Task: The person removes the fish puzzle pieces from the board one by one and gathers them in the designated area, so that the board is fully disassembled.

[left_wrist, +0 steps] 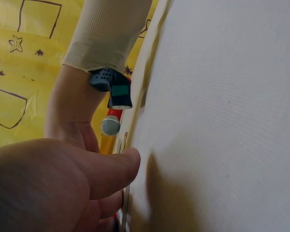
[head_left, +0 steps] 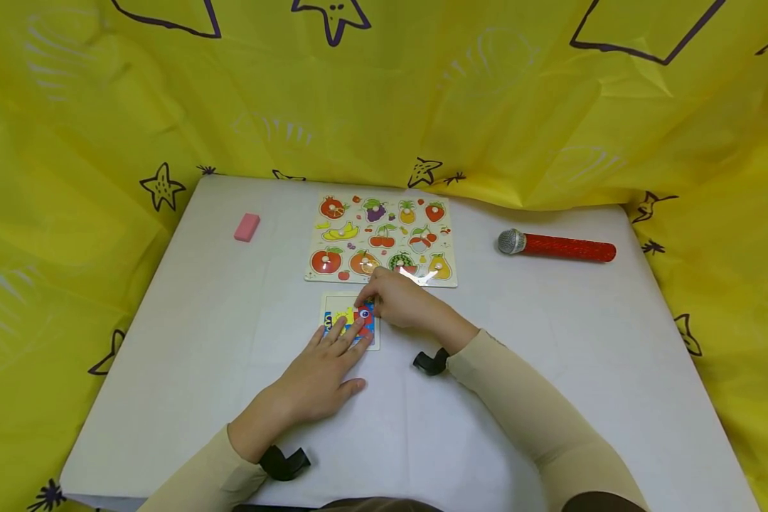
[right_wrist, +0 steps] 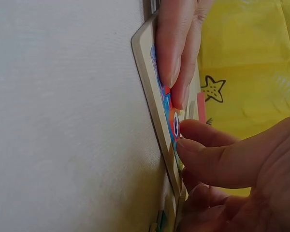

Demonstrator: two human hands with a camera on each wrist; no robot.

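A small square jigsaw puzzle [head_left: 339, 301] with a light wooden frame lies near the middle of the table, with blue, yellow and red pieces in its lower part. My left hand [head_left: 323, 370] rests its outstretched fingers on the pieces, thumb held out to the side. From the upper right, my right hand [head_left: 400, 299] pinches at a red-and-blue puzzle piece [right_wrist: 176, 123] with a printed eye. Its thumb and forefinger nearly meet at that piece's edge in the right wrist view. The left wrist view shows mostly the left thumb [left_wrist: 116, 171], with the puzzle hidden behind the hand.
Just beyond lies a fruit peg puzzle board [head_left: 390, 220], close to the right hand. A pink block [head_left: 247, 227] is at the back left, and a red microphone [head_left: 563, 247] with a silver head at the back right. Yellow cloth [head_left: 384, 92] hangs around the white table [head_left: 185, 341].
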